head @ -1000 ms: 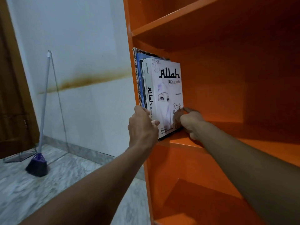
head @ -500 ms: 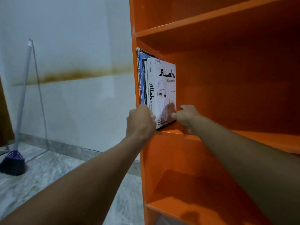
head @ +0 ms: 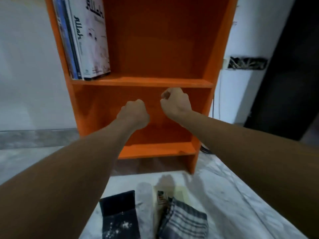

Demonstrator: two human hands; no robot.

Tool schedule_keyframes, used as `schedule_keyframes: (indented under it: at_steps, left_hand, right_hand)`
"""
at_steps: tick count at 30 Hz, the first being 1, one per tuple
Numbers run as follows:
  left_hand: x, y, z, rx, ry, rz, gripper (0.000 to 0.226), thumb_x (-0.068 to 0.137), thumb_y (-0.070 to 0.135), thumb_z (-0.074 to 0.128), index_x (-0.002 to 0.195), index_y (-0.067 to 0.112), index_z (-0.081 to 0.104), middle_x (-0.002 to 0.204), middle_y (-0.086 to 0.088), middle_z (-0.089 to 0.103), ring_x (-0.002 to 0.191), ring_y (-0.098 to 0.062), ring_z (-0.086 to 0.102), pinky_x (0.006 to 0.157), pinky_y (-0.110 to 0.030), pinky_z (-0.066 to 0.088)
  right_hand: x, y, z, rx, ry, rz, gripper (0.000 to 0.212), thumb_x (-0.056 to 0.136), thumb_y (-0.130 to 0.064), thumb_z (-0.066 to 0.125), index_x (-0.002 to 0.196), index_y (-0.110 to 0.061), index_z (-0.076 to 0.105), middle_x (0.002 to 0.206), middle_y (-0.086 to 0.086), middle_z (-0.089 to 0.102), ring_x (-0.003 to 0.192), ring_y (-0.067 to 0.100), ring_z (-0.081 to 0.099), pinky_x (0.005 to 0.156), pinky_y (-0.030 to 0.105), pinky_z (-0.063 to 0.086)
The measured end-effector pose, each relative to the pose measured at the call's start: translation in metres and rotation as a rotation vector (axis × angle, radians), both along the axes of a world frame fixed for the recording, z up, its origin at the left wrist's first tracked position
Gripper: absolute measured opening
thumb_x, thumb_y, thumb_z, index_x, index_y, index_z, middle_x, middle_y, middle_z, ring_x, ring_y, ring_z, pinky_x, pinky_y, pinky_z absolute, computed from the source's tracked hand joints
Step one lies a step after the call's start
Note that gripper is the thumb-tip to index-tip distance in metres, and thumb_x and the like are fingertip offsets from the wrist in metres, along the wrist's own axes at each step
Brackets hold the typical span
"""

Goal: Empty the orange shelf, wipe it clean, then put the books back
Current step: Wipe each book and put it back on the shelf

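The orange shelf [head: 143, 82] stands against a white wall. Several books [head: 86, 40] stand upright at the left end of its middle board, a white one with black lettering outermost. My left hand [head: 133, 112] and my right hand [head: 174, 100] hover in front of the lower compartment, below that board, both curled into fists with nothing in them. On the floor in front lie a dark book [head: 119, 211] and a pale book [head: 165, 192], with a grey checked cloth [head: 184, 219] partly over the pale one.
The floor is pale marble [head: 233, 195]. A dark doorway [head: 290, 66] opens to the right of the shelf. Cables [head: 214, 107] hang down the wall by the shelf's right side, under a wall opening [head: 246, 62].
Both hands have let go of the books on the board and dropped in front of the lower compartment. The view has tipped down, so the floor with two books and the cloth shows.
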State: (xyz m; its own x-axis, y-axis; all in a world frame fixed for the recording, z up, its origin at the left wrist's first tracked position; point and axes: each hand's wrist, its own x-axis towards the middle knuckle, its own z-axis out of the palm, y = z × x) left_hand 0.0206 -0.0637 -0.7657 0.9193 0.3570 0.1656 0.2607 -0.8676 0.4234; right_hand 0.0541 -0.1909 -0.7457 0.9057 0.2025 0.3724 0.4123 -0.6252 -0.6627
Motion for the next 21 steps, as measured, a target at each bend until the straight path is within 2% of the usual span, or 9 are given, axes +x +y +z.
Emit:
schedule_keyframes:
  at_steps: [3, 6, 8, 14, 16, 17, 19, 20, 21]
  left_hand:
    - [0.007, -0.026, -0.011, -0.02, 0.107, -0.041, 0.015, 0.096, 0.014, 0.057, 0.089, 0.003, 0.063, 0.08, -0.014, 0.066, 0.071, -0.029, 0.067, 0.068, -0.04, 0.06]
    - [0.012, -0.041, -0.021, -0.103, 0.182, -0.073, 0.022, 0.098, 0.012, 0.057, 0.115, -0.002, 0.061, 0.095, -0.02, 0.07, 0.081, -0.03, 0.07, 0.078, -0.045, 0.061]
    - [0.016, -0.049, -0.034, -0.149, 0.208, -0.068, 0.029, 0.097, 0.01, 0.056, 0.124, -0.002, 0.057, 0.102, -0.02, 0.069, 0.087, -0.029, 0.07, 0.081, -0.044, 0.06]
    - [0.008, -0.071, -0.105, -0.105, 0.394, -0.071, 0.013, 0.095, 0.008, 0.056, 0.099, -0.002, 0.063, 0.095, -0.02, 0.072, 0.084, -0.031, 0.072, 0.079, -0.041, 0.06]
    - [0.001, -0.073, -0.132, -0.124, 0.469, -0.047, 0.009, 0.095, 0.005, 0.055, 0.09, 0.0, 0.059, 0.086, -0.017, 0.067, 0.066, -0.024, 0.069, 0.064, -0.034, 0.059]
    - [-0.002, -0.073, -0.145, -0.152, 0.504, -0.03, 0.011, 0.096, 0.004, 0.053, 0.086, 0.0, 0.056, 0.08, -0.017, 0.064, 0.053, -0.02, 0.064, 0.054, -0.031, 0.055]
    - [-0.007, -0.073, -0.17, -0.173, 0.531, -0.006, 0.008, 0.096, 0.003, 0.05, 0.095, -0.001, 0.057, 0.086, -0.02, 0.065, 0.049, -0.018, 0.063, 0.049, -0.028, 0.053]
    - [-0.009, -0.073, -0.183, -0.171, 0.532, 0.002, 0.01, 0.096, 0.003, 0.05, 0.101, -0.002, 0.057, 0.094, -0.023, 0.066, 0.06, -0.021, 0.07, 0.054, -0.031, 0.058]
    - [-0.011, -0.073, -0.195, -0.171, 0.542, 0.011, 0.011, 0.095, 0.003, 0.051, 0.101, -0.003, 0.058, 0.099, -0.024, 0.067, 0.072, -0.025, 0.074, 0.061, -0.034, 0.06]
  right_hand:
    - [-0.008, -0.04, -0.016, -0.218, 0.087, -0.022, 0.017, 0.09, -0.011, 0.055, 0.105, -0.007, 0.062, 0.097, 0.008, 0.065, 0.086, 0.024, 0.063, 0.073, 0.034, 0.054]
    - [-0.006, -0.064, -0.028, -0.343, 0.155, -0.006, 0.003, 0.09, -0.011, 0.056, 0.089, -0.012, 0.059, 0.085, 0.006, 0.061, 0.08, 0.022, 0.061, 0.069, 0.03, 0.051]
    - [0.003, -0.072, -0.039, -0.408, 0.182, 0.008, 0.017, 0.087, -0.009, 0.056, 0.073, -0.016, 0.049, 0.073, 0.004, 0.054, 0.071, 0.02, 0.057, 0.067, 0.03, 0.052]
    - [0.003, -0.08, -0.129, -0.666, 0.324, 0.177, 0.029, 0.082, -0.006, 0.062, 0.06, -0.011, 0.043, 0.059, 0.004, 0.044, 0.057, 0.021, 0.044, 0.053, 0.03, 0.038]
    - [-0.008, -0.083, -0.168, -0.788, 0.412, 0.278, 0.019, 0.082, -0.017, 0.071, 0.073, -0.004, 0.059, 0.072, 0.007, 0.057, 0.069, 0.023, 0.055, 0.06, 0.03, 0.045]
    - [-0.015, -0.087, -0.188, -0.834, 0.451, 0.321, 0.03, 0.081, -0.026, 0.075, 0.094, -0.002, 0.064, 0.09, 0.009, 0.063, 0.084, 0.025, 0.06, 0.07, 0.031, 0.05]
    - [-0.034, -0.094, -0.224, -0.929, 0.546, 0.4, 0.087, 0.071, -0.049, 0.081, 0.136, -0.006, 0.043, 0.128, 0.012, 0.054, 0.115, 0.03, 0.054, 0.096, 0.042, 0.048]
    - [-0.043, -0.097, -0.239, -0.96, 0.585, 0.403, 0.108, 0.064, -0.056, 0.083, 0.146, -0.013, 0.027, 0.137, 0.011, 0.046, 0.124, 0.034, 0.047, 0.101, 0.049, 0.043]
    - [-0.051, -0.1, -0.25, -0.986, 0.604, 0.401, 0.116, 0.059, -0.059, 0.084, 0.147, -0.019, 0.019, 0.138, 0.012, 0.041, 0.126, 0.036, 0.042, 0.102, 0.055, 0.04]
